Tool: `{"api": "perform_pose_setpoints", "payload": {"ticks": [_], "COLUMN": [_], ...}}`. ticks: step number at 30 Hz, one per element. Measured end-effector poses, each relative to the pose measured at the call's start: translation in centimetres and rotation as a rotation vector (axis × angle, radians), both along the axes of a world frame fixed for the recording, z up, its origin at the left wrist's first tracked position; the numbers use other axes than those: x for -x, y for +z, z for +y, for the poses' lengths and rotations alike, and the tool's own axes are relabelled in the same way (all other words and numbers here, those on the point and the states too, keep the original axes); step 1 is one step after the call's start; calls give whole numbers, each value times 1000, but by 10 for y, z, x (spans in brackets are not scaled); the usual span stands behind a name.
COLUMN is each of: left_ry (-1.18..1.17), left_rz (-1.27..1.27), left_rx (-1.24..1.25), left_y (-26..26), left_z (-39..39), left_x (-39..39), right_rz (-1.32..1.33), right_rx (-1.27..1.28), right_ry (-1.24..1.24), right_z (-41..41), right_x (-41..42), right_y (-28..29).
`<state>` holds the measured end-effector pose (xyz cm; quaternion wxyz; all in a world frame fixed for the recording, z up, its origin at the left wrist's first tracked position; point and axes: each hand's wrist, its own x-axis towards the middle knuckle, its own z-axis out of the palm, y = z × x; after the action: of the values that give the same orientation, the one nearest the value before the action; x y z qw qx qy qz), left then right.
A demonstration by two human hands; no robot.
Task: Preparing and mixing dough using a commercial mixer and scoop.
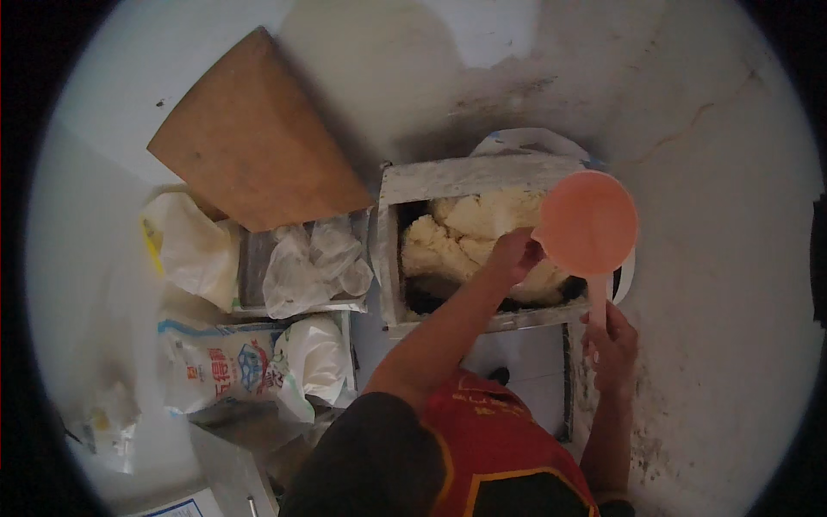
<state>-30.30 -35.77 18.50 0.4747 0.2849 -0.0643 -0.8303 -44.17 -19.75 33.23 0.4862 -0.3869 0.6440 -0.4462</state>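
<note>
My right hand [612, 346] grips the handle of a pink plastic water ladle [589, 223]. The round bowl is held over the right end of a rectangular mixer trough [423, 174] with a worn, whitish rim. Inside the trough lies a large mass of pale, crumbly dough [446, 242], split by cracks. My left hand [515, 255] reaches over the dough, close beside the ladle's spout. Its fingertips are partly hidden behind the ladle, so whether they touch the dough or hold anything is unclear.
Left of the trough, a brown board [258, 142] leans against the wall. Below it, crumpled clear plastic bags [316, 265] lie on a metal tray. A white sack [194, 249] and a printed flour sack [219, 368] stand nearby. The wall [698, 258] rises close on the right.
</note>
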Motion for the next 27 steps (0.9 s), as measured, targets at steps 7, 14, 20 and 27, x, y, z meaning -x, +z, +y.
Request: {"api": "perform_pose_setpoints", "payload": {"ticks": [7, 14, 20, 27], "left_ry": [131, 65, 43, -76], "left_rz": [65, -50, -165, -459], "left_rx": [-229, -227, -193, -76], "left_y": [0, -66, -57, 0], "left_z": [0, -12, -16, -15], "left_x": [-40, -82, -98, -58], "right_rz": [283, 631, -112, 3], "right_rx": [75, 395, -115, -53], "right_ry": [246, 238, 122, 4], "right_z": [-13, -27, -27, -12], "right_x": [-30, -48, -38, -4], "right_y": [-22, -65, -34, -24]}}
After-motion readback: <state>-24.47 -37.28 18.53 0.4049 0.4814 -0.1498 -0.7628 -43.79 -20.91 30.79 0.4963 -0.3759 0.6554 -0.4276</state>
